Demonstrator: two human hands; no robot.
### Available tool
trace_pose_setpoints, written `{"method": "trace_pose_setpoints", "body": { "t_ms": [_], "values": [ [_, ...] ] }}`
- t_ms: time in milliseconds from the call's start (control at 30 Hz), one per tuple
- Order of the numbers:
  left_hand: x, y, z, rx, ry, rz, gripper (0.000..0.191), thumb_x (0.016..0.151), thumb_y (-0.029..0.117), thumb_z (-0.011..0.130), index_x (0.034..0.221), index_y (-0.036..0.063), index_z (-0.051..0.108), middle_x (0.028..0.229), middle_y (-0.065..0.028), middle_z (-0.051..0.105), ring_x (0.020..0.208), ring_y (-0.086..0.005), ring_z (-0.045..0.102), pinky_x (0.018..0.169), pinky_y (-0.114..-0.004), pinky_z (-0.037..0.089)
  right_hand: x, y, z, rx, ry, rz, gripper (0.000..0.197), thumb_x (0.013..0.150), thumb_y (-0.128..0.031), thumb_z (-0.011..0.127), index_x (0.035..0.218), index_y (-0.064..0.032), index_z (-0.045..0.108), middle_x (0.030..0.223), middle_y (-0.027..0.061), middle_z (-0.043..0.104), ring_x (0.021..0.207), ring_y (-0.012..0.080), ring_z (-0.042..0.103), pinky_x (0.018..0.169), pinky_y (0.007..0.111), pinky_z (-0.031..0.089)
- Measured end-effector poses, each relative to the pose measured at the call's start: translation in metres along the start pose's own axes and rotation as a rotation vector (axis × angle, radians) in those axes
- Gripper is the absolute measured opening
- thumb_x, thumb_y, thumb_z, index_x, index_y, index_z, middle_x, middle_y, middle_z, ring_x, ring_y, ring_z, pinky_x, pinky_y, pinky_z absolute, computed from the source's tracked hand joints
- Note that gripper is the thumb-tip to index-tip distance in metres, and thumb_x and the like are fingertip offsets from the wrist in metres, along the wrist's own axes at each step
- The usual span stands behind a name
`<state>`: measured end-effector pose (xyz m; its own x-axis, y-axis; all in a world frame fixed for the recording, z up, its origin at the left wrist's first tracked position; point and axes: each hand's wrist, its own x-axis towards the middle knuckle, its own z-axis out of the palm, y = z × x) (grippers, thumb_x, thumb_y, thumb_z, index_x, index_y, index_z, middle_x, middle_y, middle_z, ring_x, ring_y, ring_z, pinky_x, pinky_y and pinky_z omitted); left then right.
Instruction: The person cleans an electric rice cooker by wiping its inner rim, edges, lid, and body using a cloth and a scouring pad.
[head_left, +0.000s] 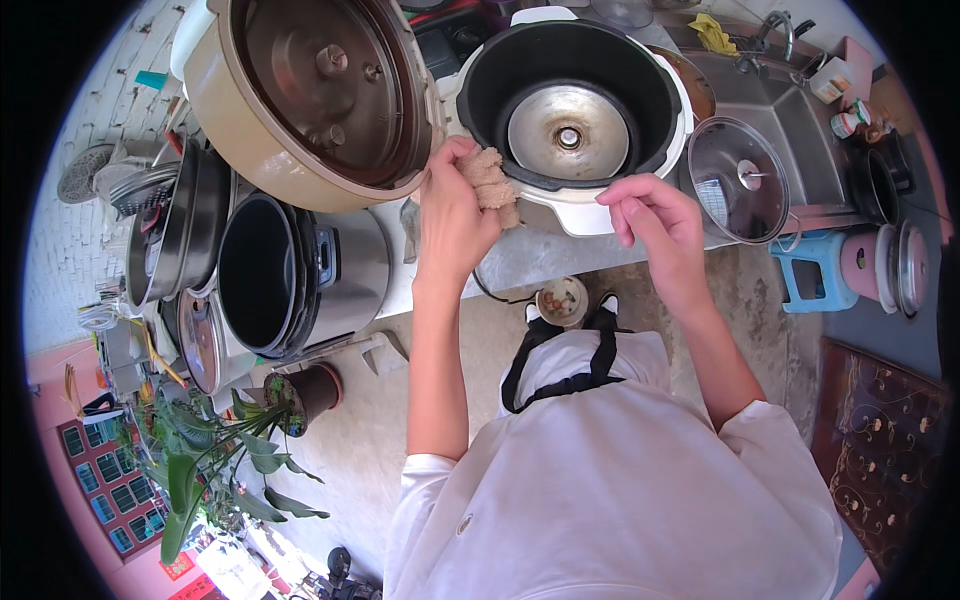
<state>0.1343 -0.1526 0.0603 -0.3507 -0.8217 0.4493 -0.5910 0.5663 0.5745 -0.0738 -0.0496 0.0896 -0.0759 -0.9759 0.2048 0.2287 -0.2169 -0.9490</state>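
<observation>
An electric pressure cooker base with a white rim (585, 217) stands open on the counter; its inner pot is out, and a round metal heating plate (568, 133) shows at the bottom of the black well. The cooker's beige lid (300, 142) is raised to the left, its metal underside visible. My left hand (461, 214) holds a crumpled tan cloth (487, 180) between the lid and the cooker's rim. By the front right of the rim is my right hand (656, 225), its fingers loosely bent with nothing seen in them; whether the fingertips touch the rim I cannot tell.
Right of the cooker, a glass lid (739, 180) leans by the steel sink (802, 142). To the left are a black inner pot (259, 274) and stacked steel pans (180, 225). A bowl (562, 301) lies on the floor by the feet, and a blue stool (814, 274) stands at right.
</observation>
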Motion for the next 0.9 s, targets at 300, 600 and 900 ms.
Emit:
{"method": "trace_pose_setpoints", "body": {
  "t_ms": [300,600,900],
  "values": [
    [0.011,0.004,0.000,0.138,-0.056,0.184,0.057,0.059,-0.009,0.063,0.110,0.0001,0.037,0.107,-0.0191,0.052,0.099,-0.0402,0.053,0.087,-0.044,0.043,0.035,0.038,-0.005,-0.464,0.160,-0.315,0.014,0.089,0.000,0.054,0.095,-0.0019,0.066,0.073,0.0022,0.059,0.062,0.0067,0.049,0.053,0.022,0.037],
    [-0.011,-0.001,0.006,-0.077,-0.048,0.271,0.053,0.053,-0.013,0.058,0.098,0.0044,0.035,0.099,-0.0167,0.054,0.094,-0.0404,0.054,0.083,-0.044,0.045,0.039,0.044,0.002,-0.588,0.204,-0.357,0.019,0.082,0.005,0.055,0.094,-0.0035,0.067,0.071,0.0056,0.060,0.052,0.0104,0.048,0.049,0.024,0.038],
    [-0.030,0.008,0.023,-0.092,0.088,0.280,0.053,0.050,-0.012,0.062,0.092,0.0055,0.035,0.094,-0.0150,0.054,0.093,-0.0389,0.056,0.083,-0.045,0.046,0.037,0.045,0.001,-0.584,0.243,-0.310,0.020,0.080,0.006,0.056,0.092,-0.0045,0.068,0.069,0.0049,0.059,0.051,0.0102,0.048,0.048,0.024,0.038]
  ]
}}
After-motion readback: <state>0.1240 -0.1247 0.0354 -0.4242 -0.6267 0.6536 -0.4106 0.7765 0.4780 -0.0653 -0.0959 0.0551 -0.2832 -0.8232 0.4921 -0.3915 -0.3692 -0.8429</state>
